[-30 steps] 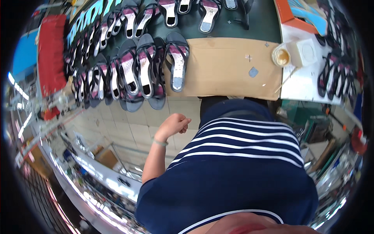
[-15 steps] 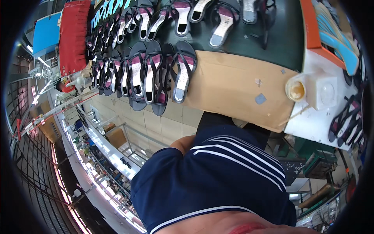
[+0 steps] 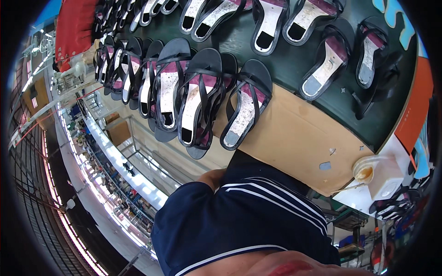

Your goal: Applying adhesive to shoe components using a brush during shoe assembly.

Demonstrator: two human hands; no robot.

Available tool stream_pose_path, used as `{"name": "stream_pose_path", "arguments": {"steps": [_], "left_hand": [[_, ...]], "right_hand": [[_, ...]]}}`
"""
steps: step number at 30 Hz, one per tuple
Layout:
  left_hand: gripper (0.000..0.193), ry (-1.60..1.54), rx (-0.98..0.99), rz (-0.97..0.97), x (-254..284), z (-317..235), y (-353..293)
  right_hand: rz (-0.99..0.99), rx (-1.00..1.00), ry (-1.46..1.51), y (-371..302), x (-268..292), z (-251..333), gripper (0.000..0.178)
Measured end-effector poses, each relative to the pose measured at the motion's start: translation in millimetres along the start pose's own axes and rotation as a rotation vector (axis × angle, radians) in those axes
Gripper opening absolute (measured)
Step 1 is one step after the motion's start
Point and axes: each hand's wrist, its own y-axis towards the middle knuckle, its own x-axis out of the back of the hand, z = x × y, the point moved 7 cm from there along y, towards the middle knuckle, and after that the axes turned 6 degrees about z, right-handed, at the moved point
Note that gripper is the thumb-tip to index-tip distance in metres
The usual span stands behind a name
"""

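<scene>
Neither of my hands shows; only a bit of my left arm appears below the sleeve of my dark blue shirt, and it runs out of sight by my lap. In front of me a black strappy sandal with a white and purple insole lies at the left end of a brown cardboard sheet. To its left, black sandals stand packed in a row along the near table edge. Farther back on the dark green table top lie more sandals, among them a single one with a grey heel patch.
At the right, a round tub with yellowish contents sits beside a white plastic container. A thin stick lies near them. An orange box and more dark sandals are at the far right. A metal frame stands left.
My view has turned and come nearer the table. The sandals appear larger, and the tub and cardboard sit lower in the picture. Nothing is seen being taken up or put down.
</scene>
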Motion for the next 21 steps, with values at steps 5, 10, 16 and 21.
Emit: {"name": "stream_pose_path", "arguments": {"steps": [5, 10, 16, 21], "left_hand": [[0.042, 0.516, -0.054, -0.043, -6, -39, -19], [0.041, 0.668, -0.233, 0.048, -3, -44, 28], [0.040, 0.995, -0.638, 0.076, -3, -71, 115], [0.040, 0.989, -0.754, -0.057, 35, -72, 151]], "right_hand": [[-0.005, 0.005, -0.023, -22, 8, 26, 0.016], [-0.018, 0.070, -0.083, -34, 25, 55, 0.017], [-0.040, 0.157, -0.103, -33, 22, 59, 0.019], [-0.077, 0.204, -0.170, -13, 28, 2, 0.020]]}}
